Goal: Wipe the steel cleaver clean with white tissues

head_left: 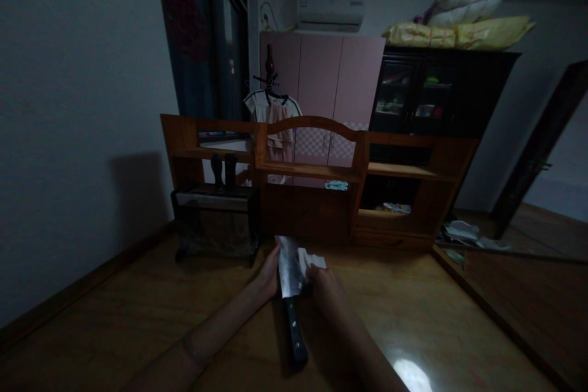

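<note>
A wide-bladed kitchen knife (289, 272) with a black handle (295, 334) lies on the wooden desk (138, 318), blade pointing away from me. My left hand (269, 275) rests against the left side of the blade, fingers curled on it. My right hand (321, 285) presses a white cloth or tissue (311, 259) against the right side of the blade. The room is dim, so finger details are hard to read.
A dark knife block (215, 217) with two handles sticking up stands at the back left. A wooden shelf unit (316, 177) runs along the desk's far edge. Papers (462, 231) lie at the right. A pink wardrobe and a dark cabinet stand behind.
</note>
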